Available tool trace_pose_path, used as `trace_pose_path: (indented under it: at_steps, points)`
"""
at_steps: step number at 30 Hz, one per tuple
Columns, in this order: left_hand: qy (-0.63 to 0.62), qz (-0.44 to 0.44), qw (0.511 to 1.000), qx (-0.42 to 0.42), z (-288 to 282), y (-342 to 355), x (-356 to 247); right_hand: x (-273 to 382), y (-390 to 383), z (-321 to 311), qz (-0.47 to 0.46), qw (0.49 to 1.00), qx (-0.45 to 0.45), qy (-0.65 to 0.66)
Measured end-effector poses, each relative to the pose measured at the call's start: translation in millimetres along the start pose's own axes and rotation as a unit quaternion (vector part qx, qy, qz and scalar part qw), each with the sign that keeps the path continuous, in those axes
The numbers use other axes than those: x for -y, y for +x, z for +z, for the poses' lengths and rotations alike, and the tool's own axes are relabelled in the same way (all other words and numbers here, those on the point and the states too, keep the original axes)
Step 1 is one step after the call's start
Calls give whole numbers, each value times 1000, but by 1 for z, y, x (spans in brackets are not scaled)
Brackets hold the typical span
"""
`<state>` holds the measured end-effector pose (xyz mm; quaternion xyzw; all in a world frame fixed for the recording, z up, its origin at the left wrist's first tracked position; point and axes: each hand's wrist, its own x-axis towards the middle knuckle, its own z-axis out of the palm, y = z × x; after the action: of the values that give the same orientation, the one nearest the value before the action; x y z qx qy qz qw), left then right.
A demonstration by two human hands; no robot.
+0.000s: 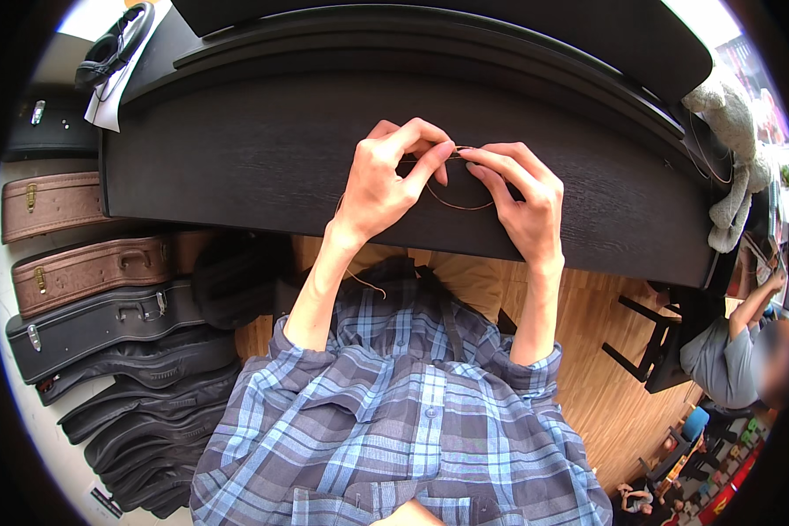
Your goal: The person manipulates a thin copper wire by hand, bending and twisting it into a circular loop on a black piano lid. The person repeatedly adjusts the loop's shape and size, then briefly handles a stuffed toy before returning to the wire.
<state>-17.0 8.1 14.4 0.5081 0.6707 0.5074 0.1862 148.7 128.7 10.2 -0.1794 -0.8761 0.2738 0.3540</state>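
Observation:
Over a black wood-grained surface (pixel 254 158), my two hands meet fingertip to fingertip. My left hand (pixel 384 180) pinches a thin copper-coloured string (pixel 456 206) between thumb and forefinger. Just to the right, my right hand (pixel 530 188) pinches the same string between thumb and fingers. The string hangs in a small loop between the hands. A loose length runs down past my left wrist, its curled end hanging in front of my plaid shirt (pixel 394 386). How the string crosses at the fingertips is too small to make out.
Instrument cases (pixel 96 272) line the left side, several of them black. Headphones (pixel 118 44) lie at the far left on paper. A grey plush toy (pixel 736 131) hangs at the right edge. A dark stool (pixel 649 342) and another person (pixel 723 359) are at right.

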Motion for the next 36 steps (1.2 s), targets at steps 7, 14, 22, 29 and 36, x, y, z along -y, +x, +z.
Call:
trace_pose_path:
  at_steps: [7, 14, 22, 29, 36]
  points:
    - [-59, -54, 995, 51, -10, 6, -6, -3, -3, -5, 11, 996, -33, 88]
    - [-102, -109, 987, 57, -16, 6, -6, -16, -9, -10, 93, 969, -145, 180]
    - [-126, -92, 987, -31, -5, -1, 2, -11, -12, -13, 194, 902, -178, 343]
    - [-43, -24, 998, -45, 1, -2, 7, -6, -6, -7, 171, 944, -167, 226]
    - [-26, 7, 997, -76, -1, -2, -2, -6, -8, -10, 195, 941, -105, 255]
